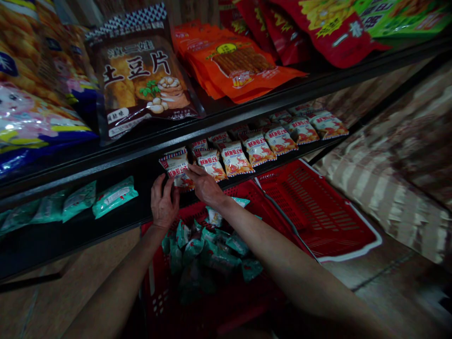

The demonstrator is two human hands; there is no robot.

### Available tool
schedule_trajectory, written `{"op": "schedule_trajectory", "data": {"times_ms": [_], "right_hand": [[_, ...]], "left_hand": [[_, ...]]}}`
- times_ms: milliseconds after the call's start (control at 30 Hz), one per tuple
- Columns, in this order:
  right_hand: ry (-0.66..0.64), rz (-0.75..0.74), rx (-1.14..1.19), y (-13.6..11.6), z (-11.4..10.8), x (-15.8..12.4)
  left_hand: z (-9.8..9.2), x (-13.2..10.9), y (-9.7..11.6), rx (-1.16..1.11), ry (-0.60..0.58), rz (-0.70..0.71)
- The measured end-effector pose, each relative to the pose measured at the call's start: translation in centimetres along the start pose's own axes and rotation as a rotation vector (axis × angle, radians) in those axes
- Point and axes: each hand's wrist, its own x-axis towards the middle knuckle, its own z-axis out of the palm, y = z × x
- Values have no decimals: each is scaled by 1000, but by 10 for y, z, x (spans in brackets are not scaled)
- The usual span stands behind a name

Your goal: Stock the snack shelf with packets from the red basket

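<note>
While the left hand (165,200) and right hand (207,186) flank it, the end packet (178,165) anchors the row!

White packets (236,159) already line the lower shelf (88,230), green packets (116,195) further left; plenty, mostly green, sit unshelved in the basket (155,287). That end packet lies right between both grips: left fingers loosely parted at its left edge, right fingertips at its right side, pinching or merely touching, I can't tell.

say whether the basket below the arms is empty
Not empty: green packets lie heaped in the basket.
</note>
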Motion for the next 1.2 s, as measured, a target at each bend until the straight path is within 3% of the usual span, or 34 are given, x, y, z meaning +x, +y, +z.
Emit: {"op": "schedule_trajectory", "data": {"times_ms": [100,167,467,767,1200], "right_hand": [[-11,-8,-33,-1,0,0],[-26,-9,-43,-3,0,-1],[-57,12,-48,-7,-2,-1],[-6,28,-44,-13,-1,-4],[64,72,-23,-12,-14,-4]], "left_hand": [[1,15,4,27,-67,165],[5,24,3,30,-98,193],[20,29,-9,60,-139,205],[13,36,-11,-42,-151,231],[8,23,-8,-77,-110,170]]}}
